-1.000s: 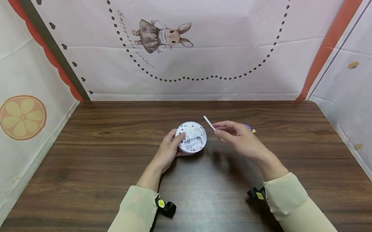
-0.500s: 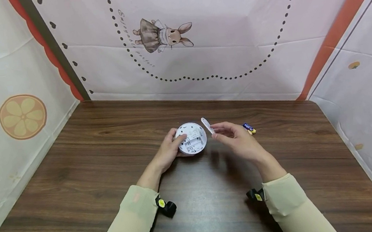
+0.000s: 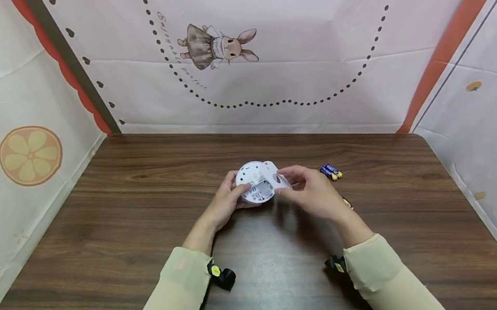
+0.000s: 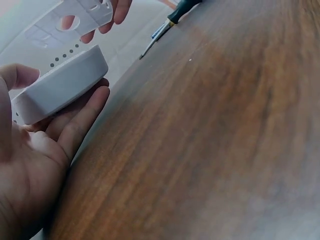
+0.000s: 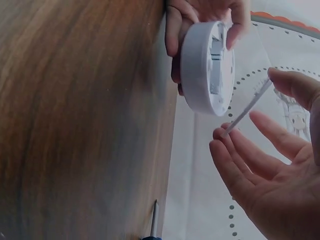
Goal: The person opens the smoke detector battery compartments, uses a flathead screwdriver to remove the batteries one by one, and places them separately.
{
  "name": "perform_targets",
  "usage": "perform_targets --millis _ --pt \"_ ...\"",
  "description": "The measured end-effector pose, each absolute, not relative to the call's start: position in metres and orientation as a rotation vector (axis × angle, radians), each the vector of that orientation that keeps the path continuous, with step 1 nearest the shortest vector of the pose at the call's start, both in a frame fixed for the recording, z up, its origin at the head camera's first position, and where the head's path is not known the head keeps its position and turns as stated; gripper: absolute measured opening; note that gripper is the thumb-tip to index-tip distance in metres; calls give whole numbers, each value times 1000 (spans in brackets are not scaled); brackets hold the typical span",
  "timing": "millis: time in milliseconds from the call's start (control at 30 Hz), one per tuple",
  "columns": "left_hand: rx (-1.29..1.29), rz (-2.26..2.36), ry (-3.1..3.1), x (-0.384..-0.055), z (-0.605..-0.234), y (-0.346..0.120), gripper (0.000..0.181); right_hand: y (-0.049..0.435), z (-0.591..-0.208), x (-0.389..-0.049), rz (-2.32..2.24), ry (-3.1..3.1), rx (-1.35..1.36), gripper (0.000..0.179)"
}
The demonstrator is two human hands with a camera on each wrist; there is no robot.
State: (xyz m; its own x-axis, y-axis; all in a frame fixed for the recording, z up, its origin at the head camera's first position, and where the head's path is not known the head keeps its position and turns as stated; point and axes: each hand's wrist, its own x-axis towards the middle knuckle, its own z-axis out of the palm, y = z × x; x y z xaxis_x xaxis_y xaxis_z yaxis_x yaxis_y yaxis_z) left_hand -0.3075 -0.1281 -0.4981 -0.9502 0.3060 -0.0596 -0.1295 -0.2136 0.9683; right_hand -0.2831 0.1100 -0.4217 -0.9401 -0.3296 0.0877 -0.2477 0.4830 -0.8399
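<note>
A round white device (image 3: 250, 169) with an open battery compartment, perhaps a smoke detector, is held by my left hand (image 3: 224, 201), thumb on its face and fingers beneath. My right hand (image 3: 313, 192) pinches a thin, round white plate (image 3: 283, 182) by its edge. In the head view the plate, which has a hole, overlaps the device's right side. Seen from the right wrist, the plate (image 5: 250, 106) is tilted and apart from the device (image 5: 196, 70). In the left wrist view, it hangs above the device (image 4: 67, 87).
Two blue-and-yellow batteries (image 3: 331, 172) lie on the wooden table (image 3: 173, 159) beyond my right hand. A screwdriver (image 4: 172, 20) with a dark handle lies on the table, mostly hidden behind my right wrist in the head view. Printed cloth (image 3: 299, 38) surrounds the table.
My right hand has moved left toward the device and turned the plate from nearly edge-on to show its face. The batteries came fully into sight. My left hand stayed nearly still.
</note>
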Motion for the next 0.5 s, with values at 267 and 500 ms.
perform_targets --millis 267,500 --pt "213 2251 1685 -305 -498 -127 51 104 -425 -278 -1240 2912 -547 49" --pt "270 2193 1677 -303 -497 -126 67 98 -427 -275 -1148 2990 -630 45"
